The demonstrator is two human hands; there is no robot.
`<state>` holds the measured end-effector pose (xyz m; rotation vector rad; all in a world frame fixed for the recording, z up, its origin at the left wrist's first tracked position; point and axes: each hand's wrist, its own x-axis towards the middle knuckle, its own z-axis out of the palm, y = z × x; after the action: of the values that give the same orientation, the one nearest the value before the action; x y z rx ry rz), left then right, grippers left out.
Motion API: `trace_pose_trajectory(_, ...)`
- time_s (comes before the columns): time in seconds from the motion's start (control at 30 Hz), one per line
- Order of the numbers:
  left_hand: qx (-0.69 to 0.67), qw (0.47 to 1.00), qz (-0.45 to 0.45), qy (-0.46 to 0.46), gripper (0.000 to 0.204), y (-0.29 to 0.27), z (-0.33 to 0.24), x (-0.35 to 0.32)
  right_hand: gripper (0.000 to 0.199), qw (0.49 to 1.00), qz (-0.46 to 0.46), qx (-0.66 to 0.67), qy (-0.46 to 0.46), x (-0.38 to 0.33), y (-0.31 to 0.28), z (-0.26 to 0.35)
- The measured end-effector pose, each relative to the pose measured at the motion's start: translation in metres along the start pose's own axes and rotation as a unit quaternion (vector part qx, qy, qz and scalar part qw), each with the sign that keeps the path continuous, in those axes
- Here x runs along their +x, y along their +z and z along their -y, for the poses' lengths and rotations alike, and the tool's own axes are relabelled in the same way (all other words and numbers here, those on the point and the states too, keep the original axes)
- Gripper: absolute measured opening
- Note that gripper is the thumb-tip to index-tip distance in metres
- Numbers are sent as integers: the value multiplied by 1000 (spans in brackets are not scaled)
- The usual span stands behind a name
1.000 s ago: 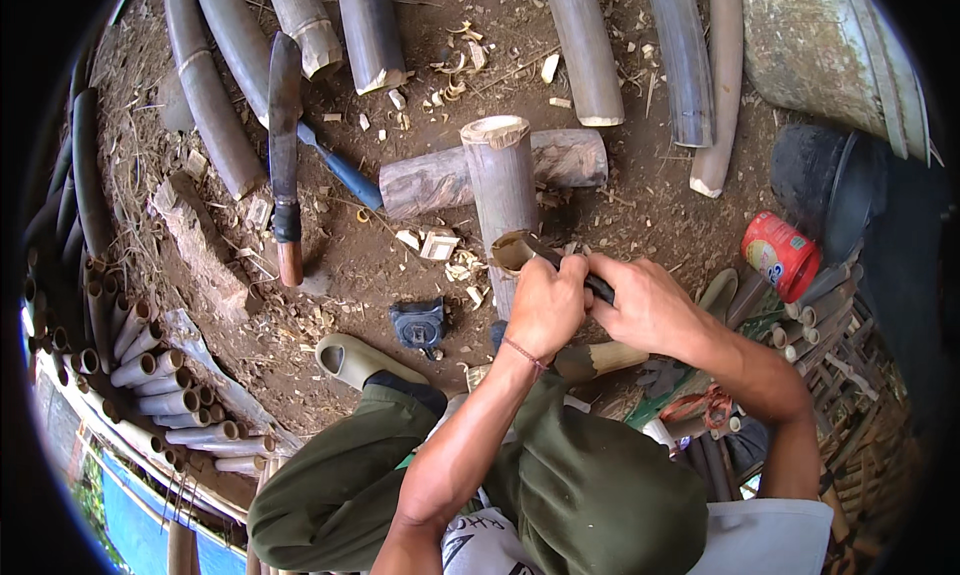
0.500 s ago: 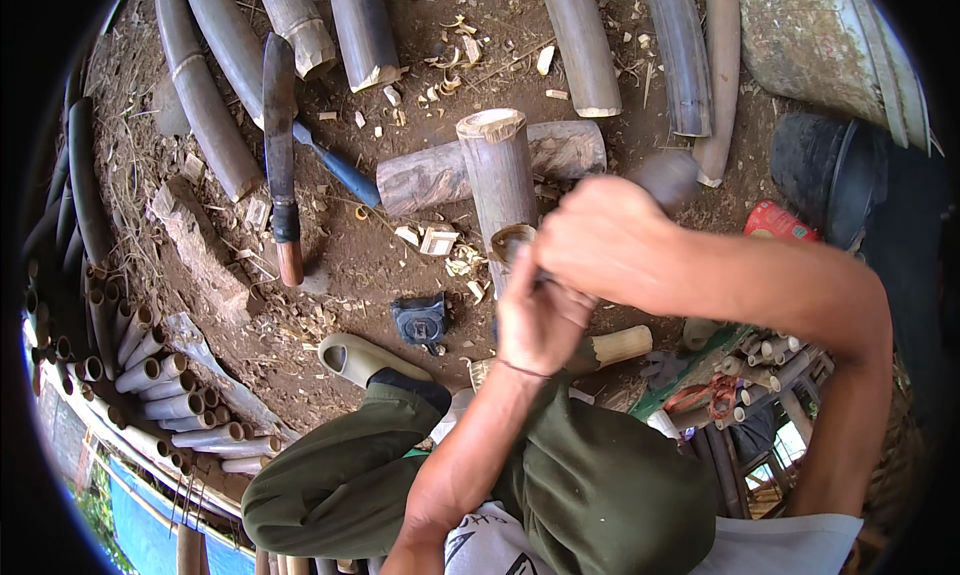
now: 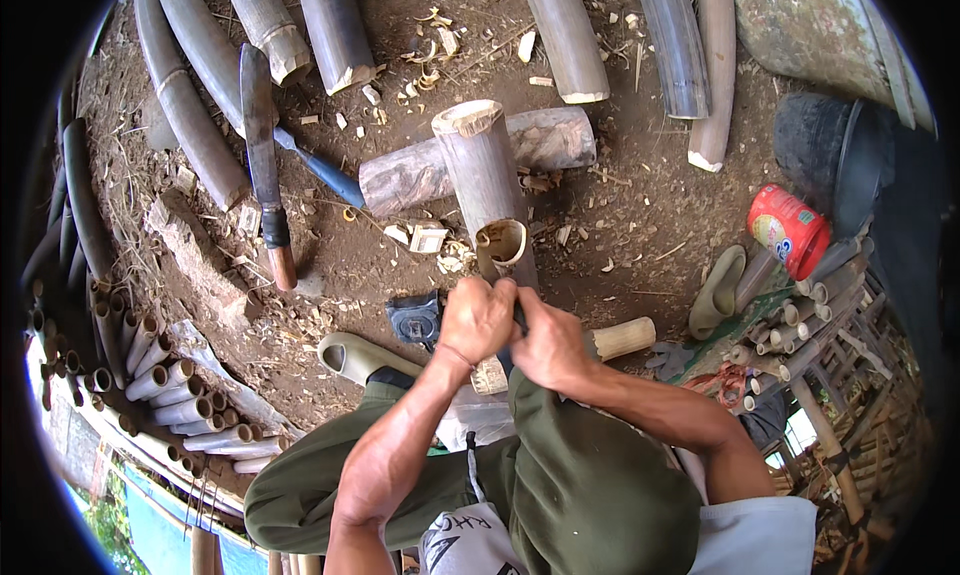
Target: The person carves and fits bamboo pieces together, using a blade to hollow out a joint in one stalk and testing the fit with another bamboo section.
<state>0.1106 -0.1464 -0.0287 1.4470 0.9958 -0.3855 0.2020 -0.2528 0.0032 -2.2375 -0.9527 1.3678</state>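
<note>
A thick bamboo section [image 3: 480, 170] lies across a short rough log [image 3: 405, 175], its cut far end raised. Near its lower end is a hollow opening [image 3: 505, 241] with a pale rim. Just below that opening, my left hand [image 3: 478, 320] is closed, its fingers curled. My right hand [image 3: 550, 343] is a fist beside it, the two hands touching. A bit of something dark shows between them; its kind is hidden by the fingers. A dark tape measure [image 3: 415, 319] lies beside my left hand.
A wood-handled machete [image 3: 262, 155] and a blue-handled tool [image 3: 330, 175] lie at left. Several bamboo poles [image 3: 570, 40] lie at the far side. A red can [image 3: 790, 230], a black bucket [image 3: 815, 150] and stacked bamboo [image 3: 800, 325] stand at right; cut tubes [image 3: 205, 425] at left.
My right hand has come down and toward me from beside the bamboo's opening. My left hand has moved left and nearer. A blurred dark rounded thing beyond the right hand no longer shows.
</note>
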Motion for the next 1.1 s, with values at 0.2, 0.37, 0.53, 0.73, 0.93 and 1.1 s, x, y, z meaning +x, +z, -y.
trace_pose_trajectory(0.2,86,995,8,45,26,-3,-4,5,49,998,-32,16,-44,-2,-11,0)
trace_pose_trajectory(0.37,-323,938,-71,-105,38,27,-67,2,43,971,41,-155,-177,32,-98,-8)
trace_pose_trajectory(0.53,-714,697,-66,-34,29,38,-52,3,21,844,211,-394,-296,84,-122,60)
trace_pose_trajectory(0.73,-823,566,39,-19,50,34,-39,0,9,674,255,-585,-371,131,-99,115)
trace_pose_trajectory(0.93,-347,923,152,68,84,35,-17,-52,31,923,166,-280,-204,51,-111,27)
trace_pose_trajectory(1.1,-132,989,13,69,74,31,6,-90,28,969,-3,242,48,-5,-39,12)
